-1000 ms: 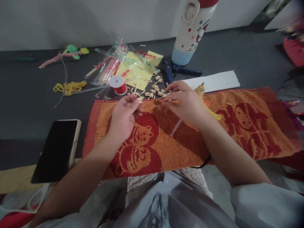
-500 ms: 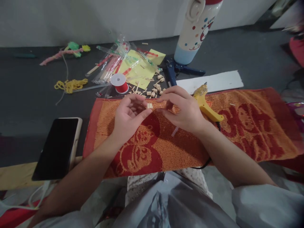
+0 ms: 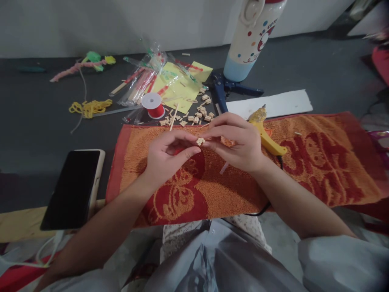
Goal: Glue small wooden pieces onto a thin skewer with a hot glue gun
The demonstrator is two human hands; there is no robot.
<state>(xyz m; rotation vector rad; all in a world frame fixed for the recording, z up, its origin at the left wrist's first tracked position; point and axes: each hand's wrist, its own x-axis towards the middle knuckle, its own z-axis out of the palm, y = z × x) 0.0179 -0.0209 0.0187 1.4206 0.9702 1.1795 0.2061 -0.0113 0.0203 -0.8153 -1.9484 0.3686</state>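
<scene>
A small bundle of short wooden sticks (image 3: pixel 200 141) shows its round cut ends towards me, over the orange-and-red towel. My right hand (image 3: pixel 235 140) pinches it from the right with thumb and fingertips. My left hand (image 3: pixel 172 152) has its fingertips against the bundle's left side, its thumb just below. Right of my right hand lies a yellow glue gun (image 3: pixel 267 140), a clear glue stick (image 3: pixel 224 168) showing below that hand. Beyond my fingers, many more stick bundles and loose pieces (image 3: pixel 197 117) are scattered along the towel's far edge.
The towel (image 3: pixel 237 194) covers the front of the dark table. Behind it are a spool of red thread (image 3: pixel 153 106), yellow paper (image 3: pixel 182 103), blue cutters (image 3: pixel 223 89), a white strip (image 3: pixel 273 104) and a bottle (image 3: pixel 249 44). A phone (image 3: pixel 73 188) lies at left, yellow yarn (image 3: pixel 91 108) beyond.
The stick bundle has turned so its cut ends face me and has shifted slightly right. My right fingers, apart from it before, have come in and grip it.
</scene>
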